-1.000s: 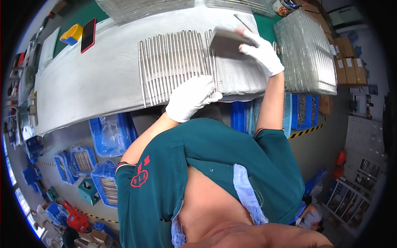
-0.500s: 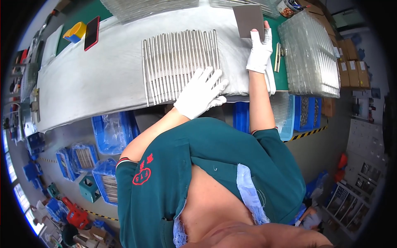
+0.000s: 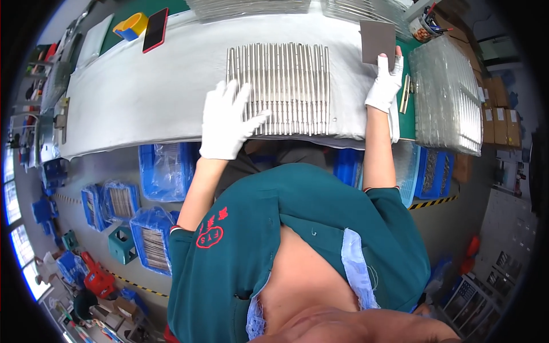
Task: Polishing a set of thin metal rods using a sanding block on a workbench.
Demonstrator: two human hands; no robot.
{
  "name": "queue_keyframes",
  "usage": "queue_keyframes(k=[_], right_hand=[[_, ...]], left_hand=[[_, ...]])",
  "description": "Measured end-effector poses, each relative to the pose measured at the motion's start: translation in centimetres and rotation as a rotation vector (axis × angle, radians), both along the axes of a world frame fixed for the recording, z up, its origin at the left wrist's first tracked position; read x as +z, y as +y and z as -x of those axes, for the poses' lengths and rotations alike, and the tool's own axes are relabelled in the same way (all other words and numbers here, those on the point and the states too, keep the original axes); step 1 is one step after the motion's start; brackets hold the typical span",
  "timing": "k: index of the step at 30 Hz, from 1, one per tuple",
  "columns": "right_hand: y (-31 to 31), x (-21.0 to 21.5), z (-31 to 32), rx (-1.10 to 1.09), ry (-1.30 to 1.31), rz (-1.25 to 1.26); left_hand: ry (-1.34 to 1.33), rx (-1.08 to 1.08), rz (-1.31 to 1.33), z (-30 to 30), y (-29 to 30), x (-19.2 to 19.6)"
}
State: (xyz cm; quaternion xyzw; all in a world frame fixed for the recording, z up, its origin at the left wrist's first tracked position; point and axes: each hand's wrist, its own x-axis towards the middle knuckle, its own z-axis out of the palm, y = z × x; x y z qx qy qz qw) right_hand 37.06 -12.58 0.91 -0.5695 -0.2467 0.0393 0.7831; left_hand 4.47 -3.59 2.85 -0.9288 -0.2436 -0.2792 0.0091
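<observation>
A row of shiny metal rods (image 3: 286, 74) lies side by side on the white cloth (image 3: 143, 103) that covers the table. My left hand (image 3: 224, 123), in a white glove, is at the row's left end with fingers apart. Its thumb reaches over the lower part of the rods; whether it presses on them I cannot tell. To the right of the row, my gloved right hand (image 3: 384, 87) pinches a dark grey-brown square sheet (image 3: 378, 40) by its lower edge, thumb on top. Bare thumb and finger tips stick out of this glove.
Right of my right hand lie short brass-coloured pieces (image 3: 405, 94) and a stack of clear plastic trays (image 3: 446, 94). A pen cup (image 3: 422, 30) stands behind them. At the far left are a phone (image 3: 155, 31) and a yellow tape roll (image 3: 134, 24). Blue bins (image 3: 166, 191) sit below the table.
My left hand has moved from the right part of the rods to their left end. The rods now stand straighter and closer together. My right hand still holds the sheet; the whole view has shifted slightly.
</observation>
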Motion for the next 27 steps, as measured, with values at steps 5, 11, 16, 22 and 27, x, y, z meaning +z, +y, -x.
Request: queue_keyframes(k=[5,11,16,22,27], right_hand=[[0.4,0.3,0.4,0.000,0.009,0.015],[0.4,-0.1,0.7,0.016,-0.052,0.087],[0.6,-0.5,0.6,0.021,-0.080,0.073],[0.6,-0.4,0.7,0.045,-0.076,0.094],[0.6,-0.1,0.8,0.045,-0.078,0.111]], left_hand=[[0.114,0.101,0.208,2.0,0.0,-0.7],[0.102,0.104,0.168,2.9,-0.7,-2.4],[0.142,0.091,0.221,2.9,-2.0,-2.6],[0.139,0.040,0.176,2.4,-1.3,-2.7],[0.145,0.032,0.148,2.7,-1.6,-3.3]])
